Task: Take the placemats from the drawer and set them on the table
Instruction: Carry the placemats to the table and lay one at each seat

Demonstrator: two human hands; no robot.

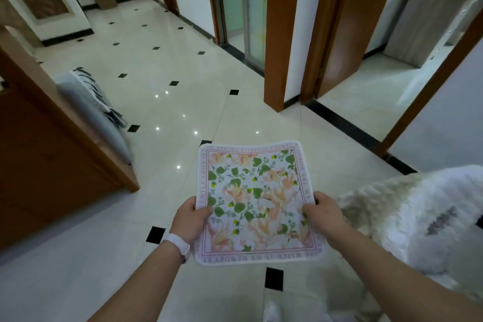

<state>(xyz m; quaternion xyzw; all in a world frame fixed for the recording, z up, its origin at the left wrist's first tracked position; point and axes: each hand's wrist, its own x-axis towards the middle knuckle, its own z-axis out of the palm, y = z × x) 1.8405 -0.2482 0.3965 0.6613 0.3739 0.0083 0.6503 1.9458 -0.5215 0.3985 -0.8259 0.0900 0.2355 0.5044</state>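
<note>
Carrying step: left hand (188,219) and right hand (323,213) pinch floral placemat (254,201) edges, lower centre; next, likely find the table.

- Placemat (254,204): square, floral print, lettered border; held roughly flat above the tiled floor (162,65).
- Left hand (190,219) grips its left edge, thumb on top; white wristband (177,243) on that wrist.
- Right hand (322,213) grips its right edge.
- White fluffy cover (418,206) near right; wooden furniture (52,154) left.
</note>
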